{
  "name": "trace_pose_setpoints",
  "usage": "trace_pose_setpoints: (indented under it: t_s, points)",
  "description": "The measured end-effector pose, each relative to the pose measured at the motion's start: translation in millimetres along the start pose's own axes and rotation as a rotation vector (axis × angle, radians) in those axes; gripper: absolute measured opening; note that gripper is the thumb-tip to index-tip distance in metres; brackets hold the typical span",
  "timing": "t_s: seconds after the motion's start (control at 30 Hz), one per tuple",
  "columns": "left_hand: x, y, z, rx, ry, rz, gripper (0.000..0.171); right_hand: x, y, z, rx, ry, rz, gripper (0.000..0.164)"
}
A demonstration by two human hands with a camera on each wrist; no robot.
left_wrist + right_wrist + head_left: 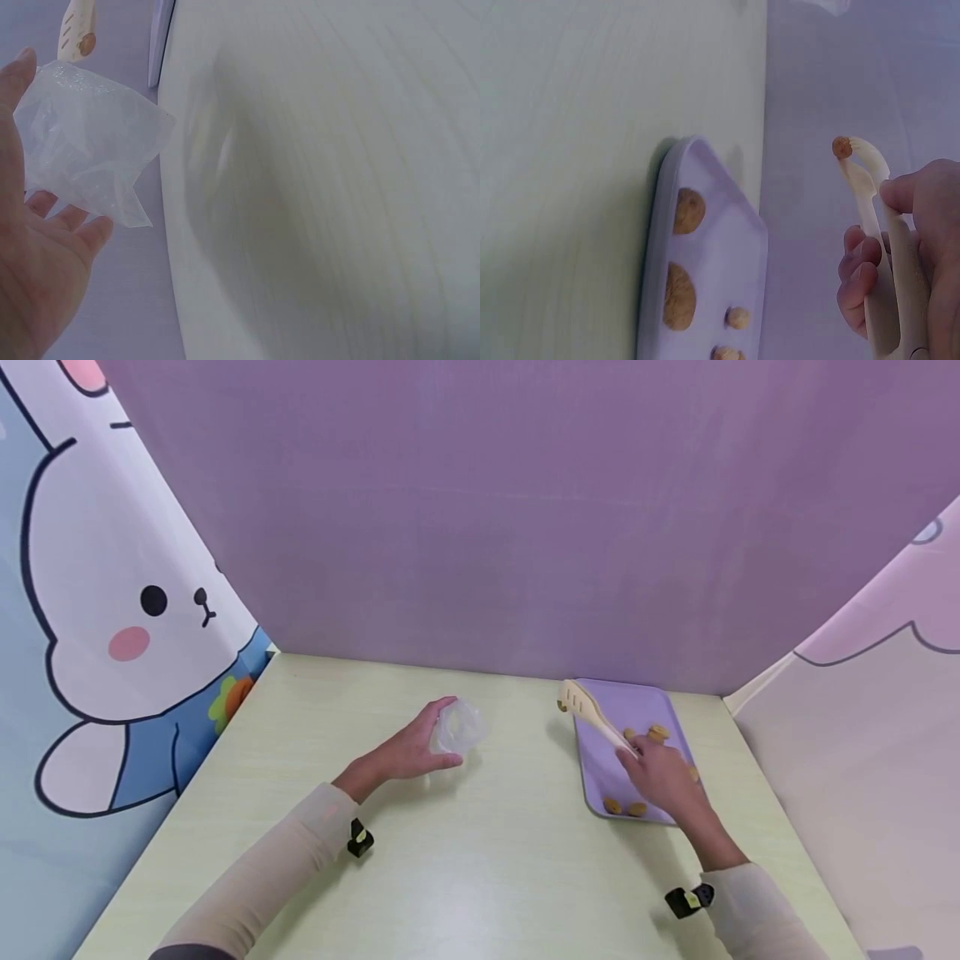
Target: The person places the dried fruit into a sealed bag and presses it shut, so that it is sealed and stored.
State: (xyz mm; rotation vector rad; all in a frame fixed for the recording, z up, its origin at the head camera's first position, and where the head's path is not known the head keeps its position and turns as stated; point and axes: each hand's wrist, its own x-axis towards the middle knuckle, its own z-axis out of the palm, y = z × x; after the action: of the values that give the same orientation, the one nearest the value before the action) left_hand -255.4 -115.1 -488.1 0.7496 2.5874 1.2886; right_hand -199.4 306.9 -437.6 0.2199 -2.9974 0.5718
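My left hand [411, 748] holds a clear plastic bag [459, 727] above the table, its thumb and fingers spread around the sides. In the left wrist view the bag [94, 142] looks thin, crinkled and frosted. My right hand [662, 777] grips cream-coloured tongs [588, 712] over the purple tray [609, 767]. Between the tongs' slotted tips is a small round brown cookie-like piece [842, 147], held out past the tray's left edge toward the bag. Other brown cookie-like pieces [679, 296] lie on the tray, some hidden behind the right hand in the head view.
The pale wood-grain table [480, 860] runs back to a purple partition [480, 527]. A rabbit-printed panel [112, 593] stands on the left, a pink and white one [885, 710] on the right. The tray has a low raised rim.
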Motion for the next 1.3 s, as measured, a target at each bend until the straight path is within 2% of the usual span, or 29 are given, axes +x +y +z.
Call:
trace_pose_setpoints:
  t_s: [0.13,0.27,0.43,0.6,0.83,1.1,1.3]
  points:
    - [0.3,2.4,-0.5,-0.002,0.004,-0.005,0.102,0,-8,0,0.02,0.027,-0.035,0.023]
    - [0.3,4.4,-0.4,-0.003,0.003,-0.011,0.102,0,-16,1,0.035,0.031,-0.069,0.021]
    - [-0.2,5.3,0.4,0.003,0.001,-0.007,0.101,0,-26,2,0.049,-0.002,-0.082,0.025]
    - [0.6,4.9,1.4,0.003,0.007,-0.001,0.102,2,-36,5,0.066,0.008,-0.102,0.027]
    - [1.6,1.8,3.0,0.012,0.017,0.009,0.102,4,-53,12,0.119,0.002,-0.137,0.023]
    - [2.7,4.4,3.6,0.0,0.013,-0.001,0.103,5,-72,20,0.143,-0.036,-0.175,0.018]
    - [3.0,3.8,2.6,0.023,0.007,0.011,0.105,4,-84,25,0.153,-0.032,-0.209,0.016]
